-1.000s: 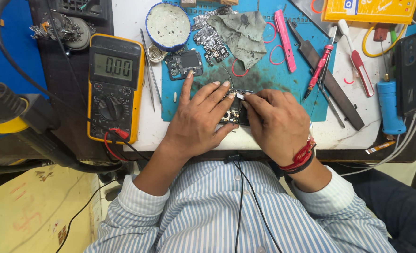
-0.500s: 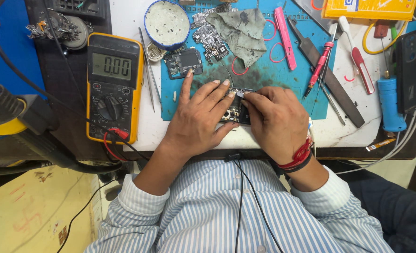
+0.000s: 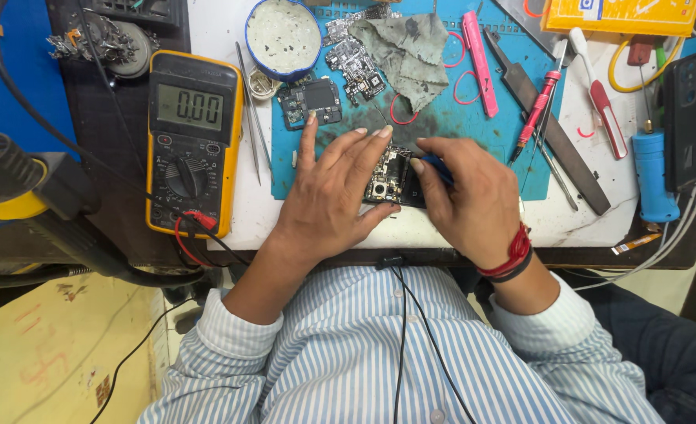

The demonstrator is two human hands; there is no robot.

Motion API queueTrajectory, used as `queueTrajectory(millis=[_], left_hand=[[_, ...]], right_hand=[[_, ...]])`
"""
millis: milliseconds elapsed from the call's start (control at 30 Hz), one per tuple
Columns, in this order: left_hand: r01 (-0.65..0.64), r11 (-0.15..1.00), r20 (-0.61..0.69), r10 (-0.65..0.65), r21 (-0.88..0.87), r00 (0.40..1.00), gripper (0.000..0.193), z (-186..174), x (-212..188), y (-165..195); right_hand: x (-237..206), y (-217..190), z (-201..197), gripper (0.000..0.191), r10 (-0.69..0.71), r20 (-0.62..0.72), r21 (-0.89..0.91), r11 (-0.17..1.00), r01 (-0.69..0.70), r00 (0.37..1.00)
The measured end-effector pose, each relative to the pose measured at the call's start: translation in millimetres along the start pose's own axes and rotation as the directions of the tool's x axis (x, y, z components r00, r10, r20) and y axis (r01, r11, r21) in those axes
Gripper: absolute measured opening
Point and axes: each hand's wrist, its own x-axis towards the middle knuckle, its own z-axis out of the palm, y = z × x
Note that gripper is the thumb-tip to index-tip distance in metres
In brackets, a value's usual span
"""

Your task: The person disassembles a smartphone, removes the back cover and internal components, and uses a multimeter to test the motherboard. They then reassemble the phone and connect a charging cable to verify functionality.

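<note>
- Handling, as a judgement: the phone circuit board (image 3: 391, 177) looked light, thin and stiff, yet fragile; it would take pressure badly on its small components, so the bare edges and corners seemed the safest places to hold it.
- Position: the board lay flat at the near edge of the teal work mat (image 3: 458, 141), at about 6 o'clock on the mat, between the two hands.
- Left hand (image 3: 332, 196) rested over the board's left side, fingers spread and extended toward 12 o'clock, thumb pressed along the board's near edge; it pinned the board down and did not clasp it.
- Right hand (image 3: 470, 200) sat at the board's right end, fingers curled around a small blue-tipped tool (image 3: 436, 166); how tightly it pinched, I could not tell.
- Looks: the board was dark, nearly black, crowded with tiny metal shields and a square silver part near its lower left; most of its right end was hidden by the right hand.
- Nearby: a second loose board (image 3: 310, 102) lay at 11 o'clock from the hands, a grey cloth (image 3: 407, 51) at 12 o'clock, and a yellow multimeter (image 3: 193, 141) at 9 o'clock, well apart.
</note>
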Motion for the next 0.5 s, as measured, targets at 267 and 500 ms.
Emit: queueTrajectory(millis=[267,500], left_hand=[[0.005,0.999,-0.021,-0.006,-0.049,1.000,0.120,2,-2,-2],[0.002,0.999,-0.029,-0.003,-0.052,1.000,0.126,3,-5,-5]], right_hand=[[24,10,5,0.016,0.005,0.203,0.146,0.989,-0.036,0.979],[34,4,12,0.016,0.018,0.245,0.052,0.998,-0.032,0.969]])
